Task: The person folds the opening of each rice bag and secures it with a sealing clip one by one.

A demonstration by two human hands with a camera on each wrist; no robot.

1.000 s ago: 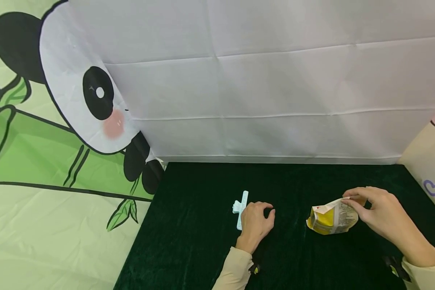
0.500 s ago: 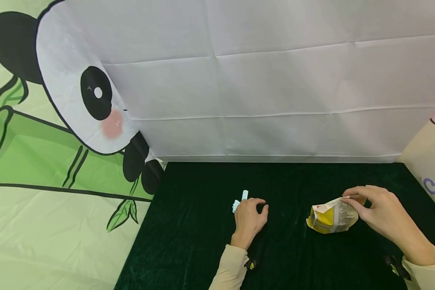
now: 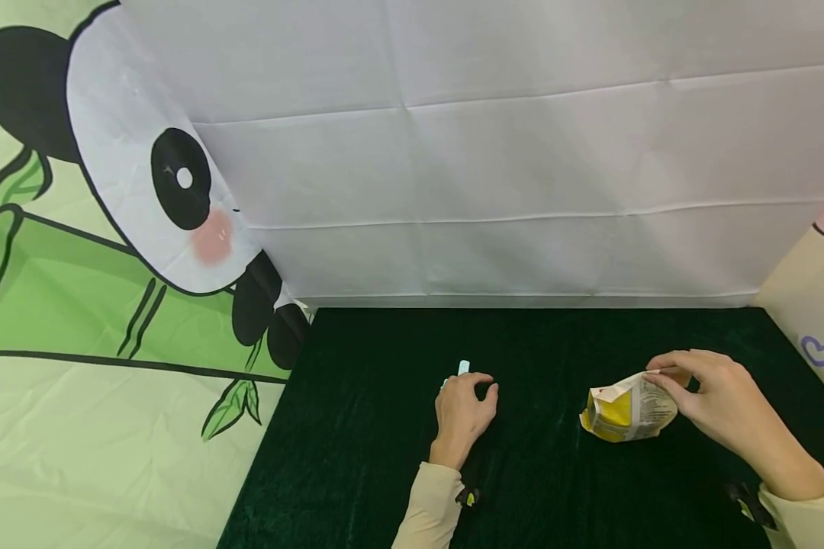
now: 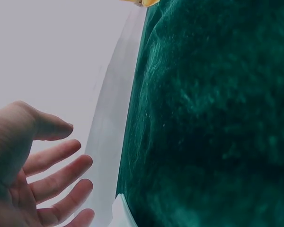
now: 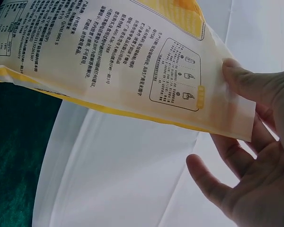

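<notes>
A yellow-and-white food bag [image 3: 630, 412] with printed text lies tilted at the right of the table. My right hand [image 3: 724, 404] pinches its upper corner between thumb and fingers; the right wrist view shows the thumb on the front of the bag [image 5: 109, 66] and the other fingers behind or below. Over a slim light blue clip [image 3: 463, 367], my left hand [image 3: 461, 418] hovers with fingers loosely bent and nothing in them. Most of the clip is hidden by that hand; one end of the pale clip [image 4: 122, 215] shows in the left wrist view.
A dark green cloth [image 3: 384, 473] covers the table. Behind it hangs a white sheet [image 3: 522, 175], and a panda-printed curtain [image 3: 110, 320] is at the left. A cream cloth [image 3: 806, 305] with a purple heart borders the right side.
My left hand has shifted left and slightly away from me, covering more of the clip, which stays in place. The right hand and the bag have hardly moved.
</notes>
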